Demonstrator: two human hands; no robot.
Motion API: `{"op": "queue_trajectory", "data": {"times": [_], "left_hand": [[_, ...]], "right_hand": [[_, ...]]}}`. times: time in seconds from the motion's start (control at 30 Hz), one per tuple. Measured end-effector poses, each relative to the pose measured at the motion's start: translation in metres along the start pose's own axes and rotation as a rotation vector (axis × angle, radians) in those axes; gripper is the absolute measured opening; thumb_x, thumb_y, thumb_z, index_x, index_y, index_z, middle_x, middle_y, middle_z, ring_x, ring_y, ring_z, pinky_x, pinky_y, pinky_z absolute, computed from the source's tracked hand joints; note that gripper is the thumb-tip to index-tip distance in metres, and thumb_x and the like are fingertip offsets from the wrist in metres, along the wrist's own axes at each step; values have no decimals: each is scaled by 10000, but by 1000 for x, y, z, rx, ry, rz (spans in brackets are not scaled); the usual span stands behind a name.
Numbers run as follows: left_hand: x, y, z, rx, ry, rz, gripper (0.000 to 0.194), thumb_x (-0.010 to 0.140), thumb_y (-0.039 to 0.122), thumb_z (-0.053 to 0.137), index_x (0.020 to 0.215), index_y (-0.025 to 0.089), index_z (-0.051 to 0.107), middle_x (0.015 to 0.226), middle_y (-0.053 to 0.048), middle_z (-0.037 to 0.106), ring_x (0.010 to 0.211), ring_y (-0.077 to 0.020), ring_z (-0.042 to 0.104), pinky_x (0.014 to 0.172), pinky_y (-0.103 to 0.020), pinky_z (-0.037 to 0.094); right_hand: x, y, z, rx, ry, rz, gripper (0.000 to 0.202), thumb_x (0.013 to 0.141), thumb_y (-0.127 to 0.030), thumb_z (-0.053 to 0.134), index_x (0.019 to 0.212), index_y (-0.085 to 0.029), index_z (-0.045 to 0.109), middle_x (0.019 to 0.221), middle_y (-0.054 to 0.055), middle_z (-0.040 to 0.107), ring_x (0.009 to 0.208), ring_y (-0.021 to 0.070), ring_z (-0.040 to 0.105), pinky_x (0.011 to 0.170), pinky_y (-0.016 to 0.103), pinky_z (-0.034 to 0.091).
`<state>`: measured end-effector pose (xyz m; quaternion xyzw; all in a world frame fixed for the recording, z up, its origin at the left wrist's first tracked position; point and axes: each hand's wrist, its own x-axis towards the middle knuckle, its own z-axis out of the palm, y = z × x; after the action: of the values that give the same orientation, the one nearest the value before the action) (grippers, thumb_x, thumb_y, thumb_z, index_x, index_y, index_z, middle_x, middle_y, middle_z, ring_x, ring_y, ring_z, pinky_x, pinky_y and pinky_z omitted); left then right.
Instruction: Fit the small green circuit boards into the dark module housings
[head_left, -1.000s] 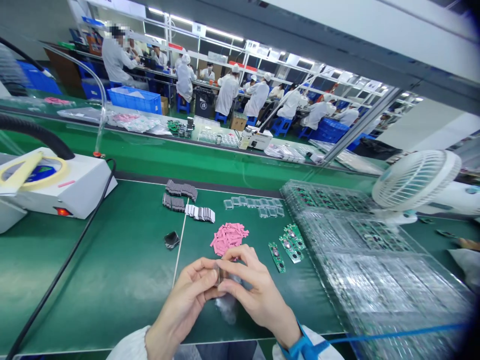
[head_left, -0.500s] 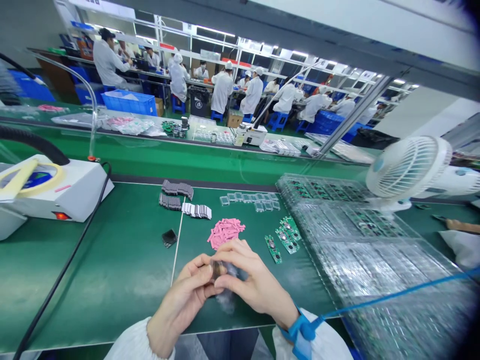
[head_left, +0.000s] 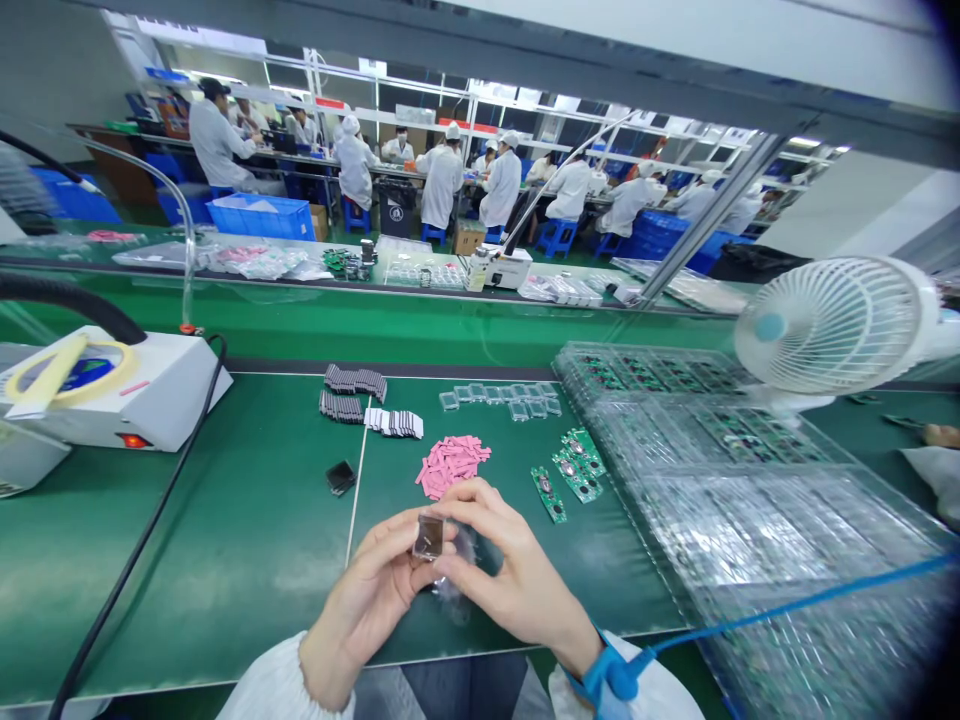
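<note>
Square dark piece point(head_left: 429, 537) faces the camera, sides near-equal; left hand point(head_left: 369, 592) and right hand point(head_left: 516, 572) pinch it, fingers narrowly parted.

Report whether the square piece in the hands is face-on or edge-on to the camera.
Roughly face-on: the square piece shows its broad dark face between the left hand and right hand.

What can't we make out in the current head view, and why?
All in the head view:
Small dark square: its back, turned away from the camera, against the left hand.
Pale patch: plastic or glare unclear; blurred, partly covered by the right hand.
Circuit boards: any printing, too small.
Fan: rear, cut off by the right edge.
</note>
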<state>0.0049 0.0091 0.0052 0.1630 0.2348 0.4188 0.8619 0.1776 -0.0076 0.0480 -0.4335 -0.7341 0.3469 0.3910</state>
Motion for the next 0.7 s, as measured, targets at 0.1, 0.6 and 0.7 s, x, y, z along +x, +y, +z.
{"op": "queue_trajectory", "data": {"times": [0.1,0.6,0.7], "left_hand": [[-1,1,1,20,-2,0,227,799,203,768,1007,114,774,895,-108,798,781,-176,751,715,-219,601],[-2,-6,-2,68,-79,27,304,728,214,837,1020,161,770,902,-64,774,781,-157,714,697,-205,562],[-2,-7,-4,74,-70,21,317,723,221,846,1025,163,768,911,-70,775,806,-163,718,703,-203,560]], "right_hand": [[-2,-2,1,23,16,2,372,844,-124,670,1196,-237,633,1129,75,578,1092,239,558,975,421,471],[-2,-7,-3,-96,-64,-84,473,803,-67,721,1220,-270,632,1144,51,572,1066,225,533,972,390,411],[-1,-5,-4,-77,-69,-92,444,799,-58,724,1183,-263,637,1145,45,573,1059,220,540,983,398,389]]}}
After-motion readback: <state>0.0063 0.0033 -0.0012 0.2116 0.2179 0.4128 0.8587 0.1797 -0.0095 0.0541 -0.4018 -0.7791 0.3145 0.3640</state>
